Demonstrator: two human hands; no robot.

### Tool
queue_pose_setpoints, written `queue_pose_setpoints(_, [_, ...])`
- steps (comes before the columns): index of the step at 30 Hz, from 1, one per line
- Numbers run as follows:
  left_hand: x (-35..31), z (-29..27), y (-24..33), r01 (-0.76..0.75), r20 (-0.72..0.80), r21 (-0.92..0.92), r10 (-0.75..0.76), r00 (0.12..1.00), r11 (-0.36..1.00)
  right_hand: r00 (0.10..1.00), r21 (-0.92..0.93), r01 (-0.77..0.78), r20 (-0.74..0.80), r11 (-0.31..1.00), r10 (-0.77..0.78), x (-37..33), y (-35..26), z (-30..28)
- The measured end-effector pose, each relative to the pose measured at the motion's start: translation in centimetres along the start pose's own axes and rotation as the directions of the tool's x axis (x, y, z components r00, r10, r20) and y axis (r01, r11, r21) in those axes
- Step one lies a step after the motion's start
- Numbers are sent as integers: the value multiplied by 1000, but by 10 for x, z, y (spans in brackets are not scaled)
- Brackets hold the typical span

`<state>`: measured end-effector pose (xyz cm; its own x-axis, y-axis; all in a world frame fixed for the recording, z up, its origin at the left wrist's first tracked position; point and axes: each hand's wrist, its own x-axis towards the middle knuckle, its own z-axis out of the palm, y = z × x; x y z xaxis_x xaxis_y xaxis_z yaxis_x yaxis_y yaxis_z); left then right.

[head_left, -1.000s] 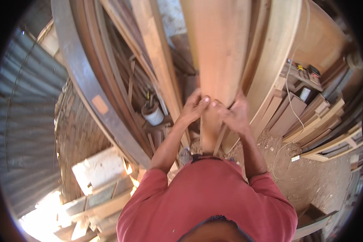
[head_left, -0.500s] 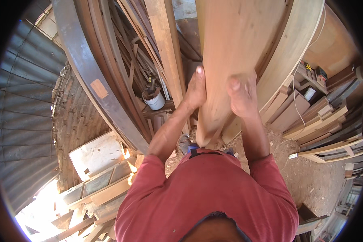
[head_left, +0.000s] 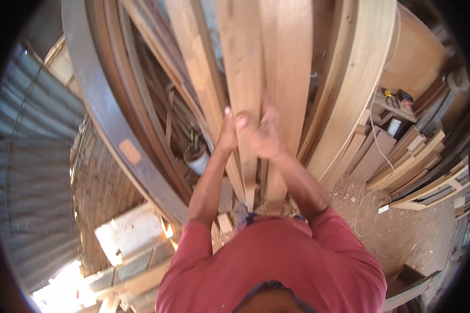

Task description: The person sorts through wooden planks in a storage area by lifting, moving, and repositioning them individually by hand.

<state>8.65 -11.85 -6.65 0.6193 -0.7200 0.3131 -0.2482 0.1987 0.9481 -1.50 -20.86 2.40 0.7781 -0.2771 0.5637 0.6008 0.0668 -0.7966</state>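
Observation:
A long, narrow-faced wooden plank (head_left: pixel 240 62) stands upright in front of me, running away toward the top of the view. My left hand (head_left: pixel 227 134) is closed against its left side, thumb pointing up. Around its right side is my right hand (head_left: pixel 258 136), the thumb laid across the near face and the fingers partly hidden behind. A wider pale board (head_left: pixel 289 78) stands just right of the plank, close to the right fingers. Immediately left of my left hand is another upright timber (head_left: pixel 196 52).
Long boards (head_left: pixel 357 78) lean at the right and a dark grey-faced panel (head_left: pixel 107 104) at the left. A white bucket (head_left: pixel 197 159) stands among offcuts. Stacked timber (head_left: pixel 407 156) and a loose cable (head_left: pixel 379 141) lie to the right. Corrugated metal sheeting (head_left: pixel 34 156) rises at far left.
The broad board face between my hands has given way to a narrow plank face. My right hand has moved left, closer to the left hand, and its thumb now crosses the wood.

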Motion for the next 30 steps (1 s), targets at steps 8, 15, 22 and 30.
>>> queue_pose_setpoints(8, [37, -31, 5, 24, 32, -1, -24, 999, 1000, 966, 30, 257, 28, 966, -258, 57, -56, 28])
queue_pose_setpoints(15, [16, -43, -7, 44, 9, -21, -44, 999, 999, 962, -152, 273, 44, 950, -270, 22, -27, 30])
queue_pose_setpoints(22, [-11, -34, -39, 47, -89, -59, -52, 995, 997, 979, -59, 185, 95, 981, -178, 1, 12, 23])
queue_pose_setpoints(30, [-17, -31, -1, -127, -373, 88, 151, 915, 988, 990, -106, 66, 134, 992, -52, 19, 69, 9])
